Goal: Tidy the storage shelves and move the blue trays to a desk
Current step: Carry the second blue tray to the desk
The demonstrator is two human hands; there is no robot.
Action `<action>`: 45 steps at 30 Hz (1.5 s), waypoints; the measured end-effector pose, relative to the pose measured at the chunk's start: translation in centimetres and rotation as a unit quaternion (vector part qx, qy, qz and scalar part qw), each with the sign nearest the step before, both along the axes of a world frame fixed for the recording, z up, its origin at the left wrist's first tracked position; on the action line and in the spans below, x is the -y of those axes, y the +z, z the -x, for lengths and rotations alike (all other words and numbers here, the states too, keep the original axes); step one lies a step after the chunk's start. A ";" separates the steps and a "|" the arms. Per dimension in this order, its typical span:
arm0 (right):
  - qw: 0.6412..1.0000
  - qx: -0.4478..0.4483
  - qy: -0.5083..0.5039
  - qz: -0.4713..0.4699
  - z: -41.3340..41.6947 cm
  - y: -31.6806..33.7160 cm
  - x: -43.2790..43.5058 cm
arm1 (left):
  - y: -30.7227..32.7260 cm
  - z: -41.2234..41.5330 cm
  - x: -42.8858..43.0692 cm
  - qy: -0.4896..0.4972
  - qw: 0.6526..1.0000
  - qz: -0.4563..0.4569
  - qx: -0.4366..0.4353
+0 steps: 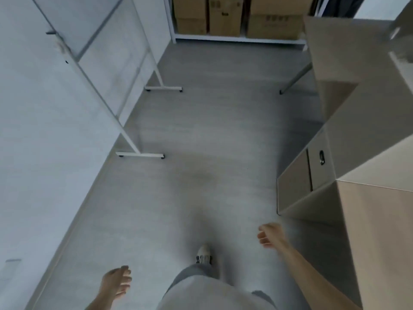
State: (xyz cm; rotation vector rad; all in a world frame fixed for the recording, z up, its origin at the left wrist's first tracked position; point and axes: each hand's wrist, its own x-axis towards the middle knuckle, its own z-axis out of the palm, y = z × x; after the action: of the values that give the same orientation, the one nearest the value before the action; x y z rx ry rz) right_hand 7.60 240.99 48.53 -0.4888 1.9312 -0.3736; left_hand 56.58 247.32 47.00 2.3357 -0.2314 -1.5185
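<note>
I am looking down a grey floor aisle while walking. My left hand (117, 281) hangs at the lower left with its fingers loosely curled and nothing in it. My right hand (269, 234) swings at the lower right, fingers loosely bent, also holding nothing. A white storage shelf (239, 39) stands at the far end of the aisle, and several brown cardboard boxes (225, 17) sit on it. No blue tray is in view.
A white board on a wheeled frame (138, 154) lines the left side against the wall. Large cardboard boxes (377, 231) and a beige cabinet (312, 173) crowd the right. A grey desk leg (295, 78) slants down at the far right. My shoe (203, 253) is mid-step.
</note>
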 end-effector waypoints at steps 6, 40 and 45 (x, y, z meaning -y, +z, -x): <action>0.990 0.023 -0.114 -0.073 1.6 -0.4 9.6 | 5.8 9.9 28.0 -0.128 0.985 0.100 -0.065; 0.977 0.022 -0.161 -0.137 16.1 -4.4 121.8 | 7.3 29.2 155.4 -0.215 0.965 0.138 -0.058; 0.979 0.032 -0.183 -0.078 22.9 -6.2 142.6 | 3.6 35.0 170.1 -0.204 0.972 0.110 -0.040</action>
State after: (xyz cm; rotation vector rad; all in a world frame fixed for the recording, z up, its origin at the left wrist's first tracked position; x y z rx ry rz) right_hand -15.26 98.42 42.35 -0.0143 1.9676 -0.4608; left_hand 21.59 77.22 50.60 2.1322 -0.8596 -1.6615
